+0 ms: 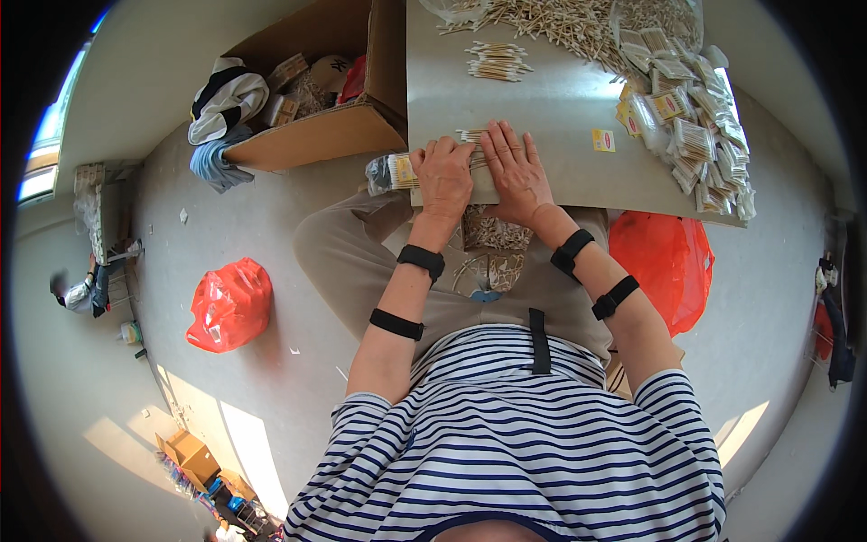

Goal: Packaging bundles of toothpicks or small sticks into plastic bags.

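Note:
At the table's near edge, my left hand [442, 176] is closed, its fingers curled against a small bunch of cotton swabs [470, 135]. My right hand [517, 176] lies beside it, fingers stretched out flat and touching the right side of the same bunch. Both palms are hidden, and the hands cover most of these swabs. Just left of my left hand, a clear packet with a yellow label [405, 171] sits at the table's corner. Farther back lies a loose group of swabs [499, 61]. A yellow and red label card [603, 141] rests flat to the right.
A large heap of loose swabs [560, 27] covers the far part of the metal table [442, 99]. Filled packets [695, 135] pile up along its right edge. An open cardboard box [307, 140] stands left. Red plastic bags [230, 303] sit on the floor at both sides.

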`<state>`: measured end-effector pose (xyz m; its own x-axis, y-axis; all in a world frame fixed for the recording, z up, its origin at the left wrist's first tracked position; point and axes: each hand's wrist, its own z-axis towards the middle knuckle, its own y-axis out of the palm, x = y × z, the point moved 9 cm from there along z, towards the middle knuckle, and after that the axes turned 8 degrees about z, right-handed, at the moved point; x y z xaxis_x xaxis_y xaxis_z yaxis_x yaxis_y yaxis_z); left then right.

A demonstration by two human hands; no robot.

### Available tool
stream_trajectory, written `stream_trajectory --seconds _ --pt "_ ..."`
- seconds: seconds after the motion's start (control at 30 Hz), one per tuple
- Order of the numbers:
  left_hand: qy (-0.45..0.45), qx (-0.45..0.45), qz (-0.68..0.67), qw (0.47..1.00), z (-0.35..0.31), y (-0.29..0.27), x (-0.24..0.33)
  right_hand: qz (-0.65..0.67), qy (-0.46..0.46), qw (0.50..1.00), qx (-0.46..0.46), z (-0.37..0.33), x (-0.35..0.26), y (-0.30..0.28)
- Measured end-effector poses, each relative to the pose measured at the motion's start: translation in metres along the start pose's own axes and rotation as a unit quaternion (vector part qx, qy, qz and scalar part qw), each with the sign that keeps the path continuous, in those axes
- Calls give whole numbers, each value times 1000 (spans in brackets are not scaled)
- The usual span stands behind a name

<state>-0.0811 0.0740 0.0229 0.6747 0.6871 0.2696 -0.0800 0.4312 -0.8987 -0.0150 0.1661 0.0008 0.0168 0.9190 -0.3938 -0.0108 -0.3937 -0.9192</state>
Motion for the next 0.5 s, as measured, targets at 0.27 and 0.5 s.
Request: stream_trajectory --seconds 0.27,0.5 --pt "2 -22 22 1000 -4 -1 2 4 -1 1000 -2 1 -1 0" --pt "-20 -4 -23 1000 2 -6 -9 4 -1 1000 -3 0 0 0"
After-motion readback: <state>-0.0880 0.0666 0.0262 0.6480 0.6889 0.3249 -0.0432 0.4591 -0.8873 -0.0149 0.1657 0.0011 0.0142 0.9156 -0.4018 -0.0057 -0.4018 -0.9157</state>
